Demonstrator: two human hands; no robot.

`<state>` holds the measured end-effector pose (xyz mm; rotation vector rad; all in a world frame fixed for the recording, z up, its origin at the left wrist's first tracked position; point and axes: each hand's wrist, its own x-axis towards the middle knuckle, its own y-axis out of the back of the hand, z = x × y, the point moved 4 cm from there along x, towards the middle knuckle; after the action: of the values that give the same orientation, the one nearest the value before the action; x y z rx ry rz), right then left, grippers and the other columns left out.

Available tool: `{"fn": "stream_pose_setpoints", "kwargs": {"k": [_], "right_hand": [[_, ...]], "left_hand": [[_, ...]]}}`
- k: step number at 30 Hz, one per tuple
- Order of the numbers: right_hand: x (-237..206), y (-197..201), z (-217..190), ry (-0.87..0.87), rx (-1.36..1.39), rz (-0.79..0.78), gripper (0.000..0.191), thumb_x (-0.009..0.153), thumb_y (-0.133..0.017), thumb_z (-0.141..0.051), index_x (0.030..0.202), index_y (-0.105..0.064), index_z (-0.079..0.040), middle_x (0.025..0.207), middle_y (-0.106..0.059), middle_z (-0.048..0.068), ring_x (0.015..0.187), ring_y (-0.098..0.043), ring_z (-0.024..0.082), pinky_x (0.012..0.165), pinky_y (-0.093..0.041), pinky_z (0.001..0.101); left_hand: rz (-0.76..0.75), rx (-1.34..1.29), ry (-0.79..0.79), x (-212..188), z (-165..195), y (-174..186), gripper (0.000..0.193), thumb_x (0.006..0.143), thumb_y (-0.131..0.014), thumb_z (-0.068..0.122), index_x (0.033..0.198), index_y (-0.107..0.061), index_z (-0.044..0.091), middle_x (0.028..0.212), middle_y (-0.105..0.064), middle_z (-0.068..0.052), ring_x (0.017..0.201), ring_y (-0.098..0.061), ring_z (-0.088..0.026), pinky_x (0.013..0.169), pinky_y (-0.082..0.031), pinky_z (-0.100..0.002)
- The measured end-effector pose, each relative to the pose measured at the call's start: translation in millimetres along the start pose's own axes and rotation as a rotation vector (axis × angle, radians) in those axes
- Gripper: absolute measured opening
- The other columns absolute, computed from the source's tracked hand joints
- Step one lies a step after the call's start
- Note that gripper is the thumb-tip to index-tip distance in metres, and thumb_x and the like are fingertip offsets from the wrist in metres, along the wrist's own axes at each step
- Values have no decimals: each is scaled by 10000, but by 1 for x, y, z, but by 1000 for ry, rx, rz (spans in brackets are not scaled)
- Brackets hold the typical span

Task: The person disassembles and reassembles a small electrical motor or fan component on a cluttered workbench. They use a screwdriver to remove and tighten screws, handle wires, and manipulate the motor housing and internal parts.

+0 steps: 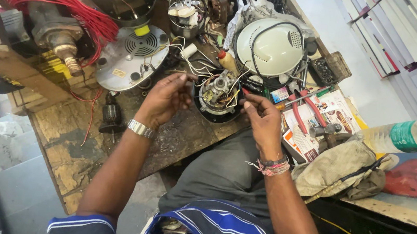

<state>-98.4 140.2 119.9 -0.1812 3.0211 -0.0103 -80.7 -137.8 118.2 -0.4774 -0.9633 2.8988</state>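
Note:
A small electric motor (pixel 217 97) in a round black housing lies on the worn wooden bench (pixel 80 144), with white and yellow wires coming out of it. My left hand (pixel 167 98), a metal watch on its wrist, rests against the housing's left side, fingers curled at the rim. My right hand (pixel 263 119), thread bands on its wrist, is just right of the motor, its fingertips pinching a thin wire beside the housing. Both hands touch or nearly touch the motor.
A cream round appliance cover (pixel 273 48) with a black cable, a grey vented disc (pixel 132 56), a red wire bundle (pixel 59 3), red-handled pliers (pixel 307 110), a black rotor (pixel 111 114), a plastic bottle (pixel 416 134), a dirty cloth (pixel 341 166) and printed papers (pixel 332 113) crowd the bench.

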Motion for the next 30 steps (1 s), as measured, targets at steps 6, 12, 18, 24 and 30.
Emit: {"fn": "stream_pose_setpoints", "kwargs": {"k": [6, 12, 18, 24, 30], "right_hand": [[-2, -1, 2, -32, 20, -4, 258, 980, -659, -92, 1215, -676, 11, 1046, -769, 66, 833, -677, 79, 703, -534, 218], [-5, 0, 2, -26, 11, -7, 245, 988, -657, -92, 1206, -682, 18, 1034, -768, 68, 829, -668, 78, 714, -532, 218], [-5, 0, 2, -28, 36, -11, 244, 986, -656, -88, 1202, -687, 21, 1025, -769, 69, 823, -671, 83, 711, -528, 218], [1, 6, 4, -3, 7, 9, 239, 981, -658, -79, 1198, -684, 19, 1023, -764, 56, 823, -666, 72, 711, -529, 212], [21, 3, 13, 34, 28, -2, 240, 975, -670, -59, 1199, -703, 20, 1000, -751, 52, 807, -657, 70, 694, -515, 215]], "left_hand": [[-2, 13, 148, -1, 7, -4, 284, 1017, -568, 369, 1096, -667, 115, 928, -733, -66, 813, -695, -178, 692, -542, -310], [68, 42, 137, 3, 10, -10, 207, 987, -661, 312, 1039, -680, 113, 924, -758, -88, 817, -685, -182, 693, -530, -318], [109, 24, 118, 2, 10, -9, 170, 947, -700, 211, 1076, -690, 101, 959, -766, -71, 826, -673, -131, 684, -497, -290], [86, -34, -5, 6, 3, -4, 203, 920, -694, 55, 1123, -674, 46, 979, -759, -113, 752, -642, -132, 647, -494, -265], [143, -7, -291, 13, -4, -1, 289, 901, -727, -40, 1170, -623, -11, 996, -726, -111, 880, -726, -186, 719, -512, -258]]}}
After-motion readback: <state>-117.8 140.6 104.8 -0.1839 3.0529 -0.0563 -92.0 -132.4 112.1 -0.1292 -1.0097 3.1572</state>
